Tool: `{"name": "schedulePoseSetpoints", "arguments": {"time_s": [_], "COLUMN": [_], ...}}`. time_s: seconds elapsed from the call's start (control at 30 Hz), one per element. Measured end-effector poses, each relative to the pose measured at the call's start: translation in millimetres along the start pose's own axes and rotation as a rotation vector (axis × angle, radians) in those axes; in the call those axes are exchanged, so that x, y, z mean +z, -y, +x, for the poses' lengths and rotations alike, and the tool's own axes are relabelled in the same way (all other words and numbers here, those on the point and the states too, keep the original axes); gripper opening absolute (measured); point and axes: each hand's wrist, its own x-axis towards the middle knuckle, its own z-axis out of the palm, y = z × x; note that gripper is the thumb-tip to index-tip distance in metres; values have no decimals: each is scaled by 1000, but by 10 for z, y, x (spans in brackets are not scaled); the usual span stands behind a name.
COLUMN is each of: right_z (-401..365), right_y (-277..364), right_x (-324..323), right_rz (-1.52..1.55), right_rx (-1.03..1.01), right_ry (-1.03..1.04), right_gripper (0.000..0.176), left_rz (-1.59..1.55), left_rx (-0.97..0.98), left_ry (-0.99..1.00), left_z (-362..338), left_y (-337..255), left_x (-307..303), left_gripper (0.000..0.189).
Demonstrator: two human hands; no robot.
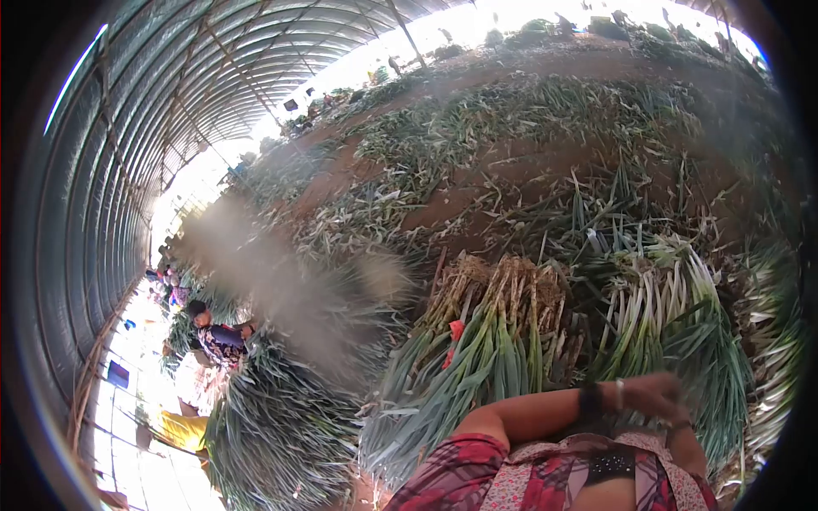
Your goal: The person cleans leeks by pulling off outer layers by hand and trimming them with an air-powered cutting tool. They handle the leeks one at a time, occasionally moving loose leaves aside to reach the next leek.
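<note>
My left hand (pixel 652 397) reaches across my body to the right, with a white bracelet and a dark band at the wrist. Motion smears its fingers. It overlaps my right hand (pixel 679 415), which is mostly hidden behind it. Just beyond both hands lie peeled spring onions (pixel 673 294), white stems away from me and green leaves toward me. Left of them is a heap of unpeeled spring onions (pixel 511 324) with brown, dirty roots. Something red (pixel 456 330) rests among their leaves.
Another large leafy pile (pixel 281 426) stands at the left, beside a person (pixel 220 336) in a patterned top. More white stems (pixel 780 366) line the right edge. Leaf scraps (pixel 511 119) litter the brown soil ahead. A curved tunnel roof (pixel 153 94) arches over the left side.
</note>
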Motion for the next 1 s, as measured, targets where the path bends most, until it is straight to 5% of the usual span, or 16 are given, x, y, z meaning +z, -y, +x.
{"name": "schedulePoseSetpoints", "arguments": {"time_s": [0.1,0.17,0.2,0.23,0.3,0.37,0.57,0.67,0.7,0.73,0.93,1.0], "right_z": [-563,-709,-934,-1147,-1504,-1792,-2016,-1857,-1752,-1631,-1223,-1332], "right_y": [-483,-1258,-1414,-1473,-1363,-1184,-429,110,246,382,653,885], "right_x": [173,556,631,697,774,860,553,-14,-116,-178,45,234], "right_rz": [-45,-164,-80,4,27,32,-107,-288,-255,-250,-320,-260], "right_rx": [114,-32,71,178,249,234,-92,-211,-421,-17,-167,-152], "right_ry": [-61,-22,41,103,155,206,160,-34,-212,-81,-240,-118], "right_gripper": [75,85,88,91,87,83,72,67,71,78,86,85], "left_rz": [419,824,906,759,601,556,600,528,422,429,476,412], "left_rx": [-311,-426,-781,-988,-1384,-1515,-1579,-1687,-1691,-1710,-1760,-1684], "left_ry": [-474,-686,-668,-661,-724,-657,-652,-660,-658,-634,-628,-657], "left_z": [-532,-1146,-1418,-1717,-2137,-2493,-2802,-2903,-2915,-2923,-2853,-2923], "left_y": [801,1764,1364,1921,2070,2531,2831,3080,3125,3192,3100,3159], "left_x": [-785,-1203,-1385,-1535,-1671,-1765,-1622,-1747,-1794,-1812,-1759,-1781], "left_gripper": [43,50,58,74,100,112,122,132,134,133,132,134]}}
